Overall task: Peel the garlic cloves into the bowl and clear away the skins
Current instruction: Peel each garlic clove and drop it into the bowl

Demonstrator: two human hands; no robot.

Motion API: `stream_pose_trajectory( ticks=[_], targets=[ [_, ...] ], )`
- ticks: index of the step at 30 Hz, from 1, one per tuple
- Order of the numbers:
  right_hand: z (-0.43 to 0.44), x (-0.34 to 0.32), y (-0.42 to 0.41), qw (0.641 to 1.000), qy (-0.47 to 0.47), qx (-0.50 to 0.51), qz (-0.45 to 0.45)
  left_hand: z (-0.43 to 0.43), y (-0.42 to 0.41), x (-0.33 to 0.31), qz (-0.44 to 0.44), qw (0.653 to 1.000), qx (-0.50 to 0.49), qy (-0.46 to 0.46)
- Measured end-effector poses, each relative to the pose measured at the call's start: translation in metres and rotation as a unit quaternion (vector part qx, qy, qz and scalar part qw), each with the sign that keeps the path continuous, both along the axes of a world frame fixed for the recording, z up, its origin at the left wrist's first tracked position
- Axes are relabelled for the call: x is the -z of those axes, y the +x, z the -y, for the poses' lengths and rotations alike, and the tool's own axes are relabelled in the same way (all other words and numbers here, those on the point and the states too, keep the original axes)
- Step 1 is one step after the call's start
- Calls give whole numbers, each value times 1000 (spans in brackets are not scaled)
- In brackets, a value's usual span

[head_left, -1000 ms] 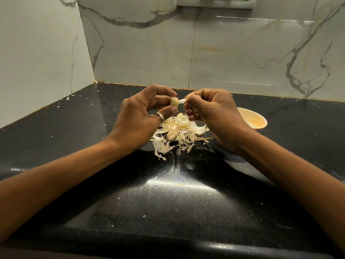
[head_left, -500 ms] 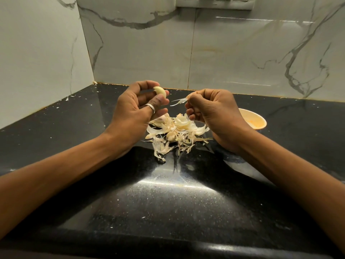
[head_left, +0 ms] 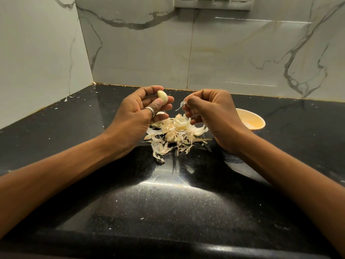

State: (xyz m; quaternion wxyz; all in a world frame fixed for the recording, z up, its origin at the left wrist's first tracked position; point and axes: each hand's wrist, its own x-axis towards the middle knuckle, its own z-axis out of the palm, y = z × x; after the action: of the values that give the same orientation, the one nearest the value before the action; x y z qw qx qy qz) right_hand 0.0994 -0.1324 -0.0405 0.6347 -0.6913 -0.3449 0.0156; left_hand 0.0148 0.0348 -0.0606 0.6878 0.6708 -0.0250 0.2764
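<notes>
Left hand [head_left: 138, 116] pinches a bare clove [head_left: 162, 97], right hand [head_left: 211, 113] pinches a strip of skin [head_left: 180, 106] above the skins [head_left: 175, 133] heaped on the desk [head_left: 168, 206]; bowl [head_left: 252, 122] waits, clearing seemingly undone.

A glossy black speckled counter [head_left: 168, 212] fills a corner, its surface dotted with pale flecks. Behind its back edge rises a wall [head_left: 233, 53] of large white tiles veined in grey; a like wall [head_left: 37, 53] meets its left edge. A white switch panel [head_left: 212, 2] sits high on the back wall. A bright glare [head_left: 164, 184] lies across the counter's middle.
</notes>
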Motion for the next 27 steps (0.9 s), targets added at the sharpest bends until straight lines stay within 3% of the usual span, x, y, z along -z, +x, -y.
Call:
stream_pose_trajectory(
  ticks=[18,27],
  targets=[
    [-1,3,1,993,-34,6,114,3,-5,4,27,981,7,194],
    [-1,3,2,991,-38,-5,126,-2,-2,9,37,964,-12,265]
  ],
)
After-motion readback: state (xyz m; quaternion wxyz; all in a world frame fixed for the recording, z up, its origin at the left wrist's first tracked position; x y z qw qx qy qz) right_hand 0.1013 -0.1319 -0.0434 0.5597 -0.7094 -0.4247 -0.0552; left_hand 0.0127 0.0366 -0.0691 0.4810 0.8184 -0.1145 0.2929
